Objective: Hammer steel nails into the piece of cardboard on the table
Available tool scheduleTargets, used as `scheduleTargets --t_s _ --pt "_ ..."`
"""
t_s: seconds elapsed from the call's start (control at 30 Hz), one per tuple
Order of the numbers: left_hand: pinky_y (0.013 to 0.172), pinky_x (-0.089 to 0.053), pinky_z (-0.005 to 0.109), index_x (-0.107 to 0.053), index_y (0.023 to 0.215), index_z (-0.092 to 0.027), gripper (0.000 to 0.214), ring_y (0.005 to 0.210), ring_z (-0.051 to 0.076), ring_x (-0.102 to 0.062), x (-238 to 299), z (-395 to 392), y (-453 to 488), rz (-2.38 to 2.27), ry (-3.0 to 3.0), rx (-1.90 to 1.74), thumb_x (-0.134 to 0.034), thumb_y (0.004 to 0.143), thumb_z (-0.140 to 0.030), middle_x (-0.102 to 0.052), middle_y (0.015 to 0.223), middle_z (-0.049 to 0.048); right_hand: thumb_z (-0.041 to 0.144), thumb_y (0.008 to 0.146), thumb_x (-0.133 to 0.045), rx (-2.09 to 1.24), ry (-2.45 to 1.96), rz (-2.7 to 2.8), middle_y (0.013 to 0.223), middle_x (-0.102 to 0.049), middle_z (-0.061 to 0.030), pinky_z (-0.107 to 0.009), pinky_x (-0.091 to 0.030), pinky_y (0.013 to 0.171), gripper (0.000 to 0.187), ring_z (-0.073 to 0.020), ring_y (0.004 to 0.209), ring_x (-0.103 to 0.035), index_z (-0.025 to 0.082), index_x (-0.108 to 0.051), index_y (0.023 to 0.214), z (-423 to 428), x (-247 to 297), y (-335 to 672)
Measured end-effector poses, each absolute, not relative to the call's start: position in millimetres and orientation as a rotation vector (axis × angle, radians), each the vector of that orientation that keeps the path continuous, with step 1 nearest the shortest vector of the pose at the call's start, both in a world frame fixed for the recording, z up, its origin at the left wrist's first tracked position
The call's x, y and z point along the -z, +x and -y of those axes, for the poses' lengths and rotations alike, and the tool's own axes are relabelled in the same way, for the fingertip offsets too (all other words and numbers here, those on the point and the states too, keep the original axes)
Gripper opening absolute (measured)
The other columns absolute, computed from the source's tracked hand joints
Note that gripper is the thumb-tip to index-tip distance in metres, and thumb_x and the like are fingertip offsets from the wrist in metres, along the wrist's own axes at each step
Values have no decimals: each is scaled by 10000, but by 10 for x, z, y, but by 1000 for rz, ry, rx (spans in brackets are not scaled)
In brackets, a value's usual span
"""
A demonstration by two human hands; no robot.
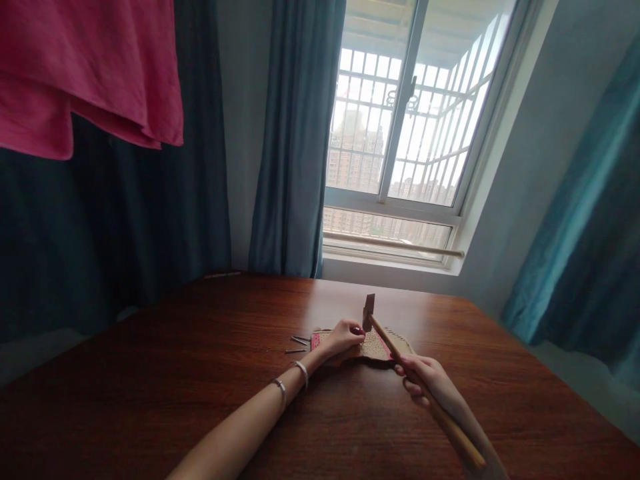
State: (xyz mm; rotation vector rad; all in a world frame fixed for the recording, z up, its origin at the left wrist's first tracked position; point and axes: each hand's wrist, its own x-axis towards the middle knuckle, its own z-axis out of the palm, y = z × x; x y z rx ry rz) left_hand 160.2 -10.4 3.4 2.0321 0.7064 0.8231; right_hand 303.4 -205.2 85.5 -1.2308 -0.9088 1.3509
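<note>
My left hand [344,337] rests on a small board [373,347] pocked with many holes, lying on a brown wooden table [210,373]. Its fingertips are pinched together at the board's top; what they hold is too small to make out. My right hand [425,381] is closed round the wooden handle of a hammer [400,350]. The hammer's dark head [369,312] hangs just above the pinched fingertips. Two bracelets sit on my left wrist.
A few loose nails [299,343] lie on the table just left of the board. Beyond the table's far edge are a barred window [400,133], blue curtains on both sides, and a pink cloth [90,67] hanging at top left.
</note>
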Motion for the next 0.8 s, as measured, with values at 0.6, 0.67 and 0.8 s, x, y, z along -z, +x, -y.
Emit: scheduleTargets --t_s 0.6,0.67,0.8 --pt "610 -424 208 -665 811 -90 242 698 145 -573 -16 81 1602 -668 2013 -813 -534 638 -200 -658 753 48 236 594 -513 -696 -1603 1084 446 -443 53 -199 -305 350 156 -83 380 -383 138 -608 671 1932 -388 3524" --pt "627 -430 212 -666 820 -94 245 709 146 -575 -33 91 1599 -681 2019 -798 -535 638 -194 -660 768 47 222 590 -514 -598 -1655 1129 493 -507 31 -201 -336 394 167 -101 439 -440 133 -628 674 1914 -304 3605" --pt "647 -434 211 -667 821 -104 235 731 147 -579 -70 115 1583 -699 2025 -789 -543 644 -197 -663 784 43 255 615 -500 -518 -1772 1151 548 -580 7 -213 -352 413 242 -129 464 -484 135 -652 759 1903 -211 3676"
